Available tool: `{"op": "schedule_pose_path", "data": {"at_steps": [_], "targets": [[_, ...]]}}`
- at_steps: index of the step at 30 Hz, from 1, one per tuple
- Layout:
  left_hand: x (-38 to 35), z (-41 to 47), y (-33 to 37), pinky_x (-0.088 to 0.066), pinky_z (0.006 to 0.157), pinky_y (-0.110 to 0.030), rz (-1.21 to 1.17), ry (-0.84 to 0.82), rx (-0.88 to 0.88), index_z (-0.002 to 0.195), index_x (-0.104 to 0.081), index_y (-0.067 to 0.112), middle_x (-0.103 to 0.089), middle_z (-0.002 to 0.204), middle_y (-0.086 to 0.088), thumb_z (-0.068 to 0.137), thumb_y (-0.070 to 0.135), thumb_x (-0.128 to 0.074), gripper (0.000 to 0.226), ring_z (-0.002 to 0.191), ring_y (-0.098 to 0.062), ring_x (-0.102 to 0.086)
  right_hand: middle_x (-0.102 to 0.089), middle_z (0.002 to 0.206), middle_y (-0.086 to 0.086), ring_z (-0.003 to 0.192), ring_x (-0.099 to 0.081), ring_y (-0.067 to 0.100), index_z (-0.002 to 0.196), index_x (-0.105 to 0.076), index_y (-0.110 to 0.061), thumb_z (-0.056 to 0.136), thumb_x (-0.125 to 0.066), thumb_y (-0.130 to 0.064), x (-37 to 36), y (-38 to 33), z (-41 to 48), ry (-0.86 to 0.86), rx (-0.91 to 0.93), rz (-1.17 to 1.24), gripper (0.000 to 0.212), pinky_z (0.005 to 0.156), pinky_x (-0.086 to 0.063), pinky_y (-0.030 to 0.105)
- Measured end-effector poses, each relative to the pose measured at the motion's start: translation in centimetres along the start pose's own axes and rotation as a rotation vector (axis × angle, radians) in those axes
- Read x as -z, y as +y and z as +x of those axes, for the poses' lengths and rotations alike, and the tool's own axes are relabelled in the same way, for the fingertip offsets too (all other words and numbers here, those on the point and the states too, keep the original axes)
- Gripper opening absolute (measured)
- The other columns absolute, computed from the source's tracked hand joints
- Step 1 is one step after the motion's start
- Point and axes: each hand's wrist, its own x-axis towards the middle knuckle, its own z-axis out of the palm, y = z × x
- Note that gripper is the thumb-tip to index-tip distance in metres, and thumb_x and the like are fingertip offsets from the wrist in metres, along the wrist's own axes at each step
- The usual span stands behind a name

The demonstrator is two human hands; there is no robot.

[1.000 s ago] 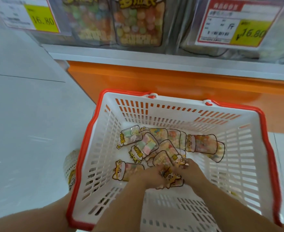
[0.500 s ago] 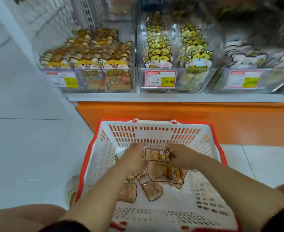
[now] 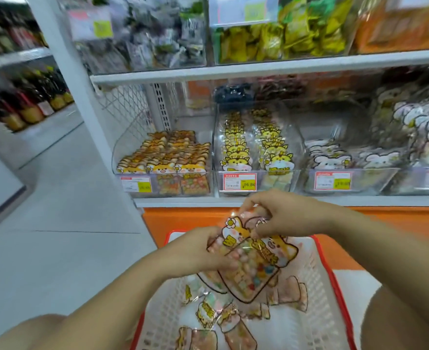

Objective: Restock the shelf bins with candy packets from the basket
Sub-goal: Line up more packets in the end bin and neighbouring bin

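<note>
While over basket (image 3: 321,294), L grip (image 3: 195,251), R grip (image 3: 284,213) hold pkts (image 3: 248,271)

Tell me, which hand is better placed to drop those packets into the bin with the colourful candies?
Probably the left hand: it grips the packets on the side nearer that leftmost bin. The right hand pinches their tops and would cross over.

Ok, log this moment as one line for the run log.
left hand: holds candy packets | right hand: pinches their tops | position: above basket | basket: more packets inside | shelf bins: not reached
</note>
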Motion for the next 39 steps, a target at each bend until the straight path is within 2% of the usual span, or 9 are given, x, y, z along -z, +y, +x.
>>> {"op": "schedule_pose_path", "data": {"at_steps": [4, 10, 14, 18, 22, 28, 30, 35, 39], "targets": [[-0.4, 0.4, -1.1, -0.055, 0.092, -0.043, -0.053, 0.05, -0.03, 0.097, -0.069, 0.034, -0.074, 0.096, 0.011, 0.08, 0.037, -0.081, 0.021, 0.094, -0.013, -0.07, -0.054, 0.069, -0.022, 0.059, -0.053, -0.013, 0.096, -0.062, -0.033, 0.078, -0.084, -0.026, -1.1, 1.0, 1.3, 0.028, -0.047, 0.094, 0.029, 0.057, -0.038, 0.016], [1.6, 1.0, -1.9, -0.045, 0.076, -0.023, -0.137, 0.065, -0.01, 0.067, -0.058, 0.043, -0.033, 0.067, 0.016, 0.086, 0.015, -0.077, 0.039, 0.065, -0.005, -0.036, -0.075, 0.088, -0.012, 0.079, -0.069, 0.006, 0.097, -0.073, -0.029, 0.077, -0.084, -0.028, 0.2, 2.8, 1.5, 0.067, -0.144, 0.351, 0.023, 0.07, -0.052, 0.027], [4.5, -0.5, -2.5, -0.052, 0.084, -0.025, -0.072, 0.156, 0.029, 0.099, -0.066, 0.042, -0.071, 0.087, 0.015, 0.089, 0.015, -0.074, 0.03, 0.081, -0.005, -0.066, -0.074, 0.079, -0.005, 0.073, -0.066, 0.01, 0.076, -0.076, -0.035, 0.085, -0.077, -0.011, 1.8, 4.1, 1.0, 0.261, -0.183, 0.433, 0.026, 0.071, -0.052, 0.032], [6.7, -2.2, -3.5, -0.053, 0.066, -0.021, -0.224, 0.471, 0.136, 0.11, -0.065, 0.016, -0.076, 0.095, -0.003, 0.091, 0.015, -0.07, 0.019, 0.081, -0.013, -0.072, -0.075, 0.082, 0.01, 0.074, -0.071, 0.021, 0.092, -0.073, -0.016, 0.086, -0.073, -0.006, 2.2, 5.1, 0.4, 0.411, -0.255, 0.631, 0.011, 0.072, -0.054, 0.035], [4.4, -2.6, -4.1, -0.055, 0.091, -0.05, -0.452, 0.57, 0.229, 0.112, -0.065, 0.013, -0.077, 0.099, -0.006, 0.092, 0.019, -0.071, 0.022, 0.092, -0.028, -0.074, -0.063, 0.076, 0.012, 0.062, -0.058, 0.026, 0.097, -0.061, -0.013, 0.086, -0.071, -0.003, 0.9, 4.4, 0.5, 0.678, -0.286, 0.885, 0.018, 0.061, -0.048, 0.036], [0.4, -1.0, -3.1, -0.047, 0.066, -0.032, -0.716, 0.585, 0.26, 0.111, -0.062, 0.002, -0.076, 0.09, -0.014, 0.089, 0.016, -0.073, 0.028, 0.058, -0.016, -0.065, -0.069, 0.097, 0.016, 0.085, -0.072, 0.031, 0.103, -0.058, -0.017, 0.086, -0.07, 0.001, -3.5, 0.6, 0.6, 0.78, -0.245, 1.296, 0.028, 0.081, -0.056, 0.048], [0.1, -0.6, -2.4, -0.053, 0.062, -0.032, -0.883, 0.572, 0.226, 0.115, -0.059, -0.001, -0.075, 0.091, -0.018, 0.091, 0.008, -0.068, 0.027, 0.066, -0.022, -0.071, -0.072, 0.097, 0.014, 0.092, -0.073, 0.029, 0.106, -0.063, -0.018, 0.085, -0.074, -0.005, -4.8, -0.2, 0.2, 0.766, -0.21, 1.146, 0.027, 0.09, -0.056, 0.051], [-0.5, -0.4, -0.1, -0.056, 0.086, -0.046, -1.116, 0.508, 0.11, 0.125, -0.057, -0.002, -0.072, 0.11, -0.024, 0.09, 0.009, -0.065, 0.037, 0.098, -0.039, -0.072, -0.063, 0.075, -0.015, 0.076, -0.062, 0.004, 0.083, -0.069, -0.023, 0.083, -0.076, -0.013, -6.0, -2.8, 0.0, 0.989, 0.178, 0.298, 0.012, 0.066, -0.048, 0.016], [-1.6, -0.8, 1.4, -0.057, 0.072, -0.038, -1.141, 0.452, 0.032, 0.107, -0.073, 0.012, -0.075, 0.102, -0.019, 0.095, 0.017, -0.059, 0.018, 0.086, -0.029, -0.074, -0.057, 0.086, -0.023, 0.092, -0.049, 0.002, 0.091, -0.071, -0.035, 0.08, -0.071, -0.045, -8.6, -2.4, 1.4, 0.744, 0.282, 0.081, 0.015, 0.079, -0.038, 0.015]]}}
